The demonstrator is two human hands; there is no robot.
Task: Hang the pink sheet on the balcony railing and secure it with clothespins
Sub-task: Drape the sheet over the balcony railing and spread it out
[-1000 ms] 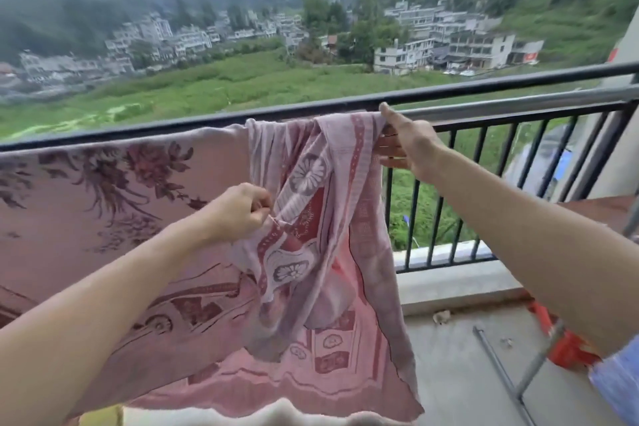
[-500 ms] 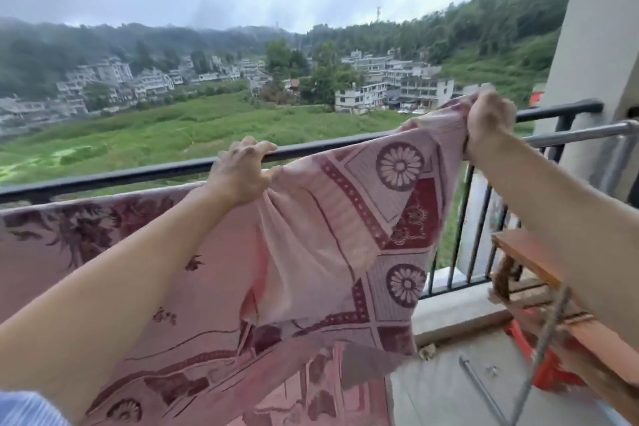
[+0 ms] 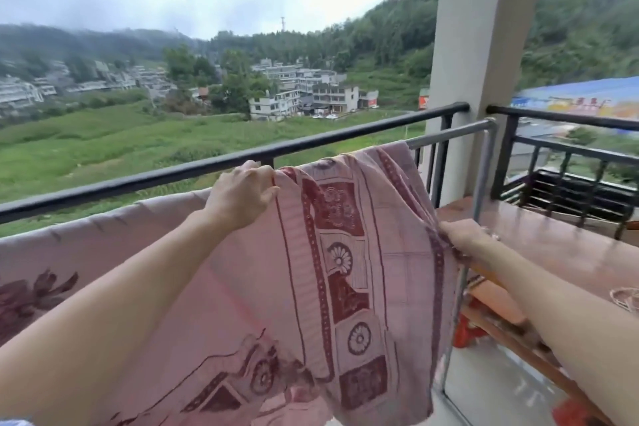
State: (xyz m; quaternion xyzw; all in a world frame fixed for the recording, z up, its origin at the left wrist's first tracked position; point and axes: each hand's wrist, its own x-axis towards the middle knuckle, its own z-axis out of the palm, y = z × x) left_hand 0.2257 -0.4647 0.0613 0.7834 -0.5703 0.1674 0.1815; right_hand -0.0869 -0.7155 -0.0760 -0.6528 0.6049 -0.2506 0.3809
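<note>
Beyond the balcony lie green fields, pale houses and wooded hills under a grey sky, with a concrete pillar point(image 3: 484, 45) at the corner. Just inside the black railing point(image 3: 173, 176) runs a thinner grey metal bar point(image 3: 449, 135), and the pink sheet point(image 3: 345, 252) is draped over that bar, its patterned end hanging down toward the floor while the rest stretches off to the left. The left hand point(image 3: 242, 197) has its grip closed on the sheet's top fold at the bar. The right hand point(image 3: 463, 235) pinches the sheet's right edge lower down, pulling it sideways toward a reddish wooden bench point(image 3: 553, 245).

The step in hand looks like spreading and straightening the cloth, with pinning yet to come; no clothespins show anywhere. The next move probably calls for drawing the bunched right end further along the bar until it lies flat, then freeing one hand to fetch pins while the other keeps the fold from sliding off.
</note>
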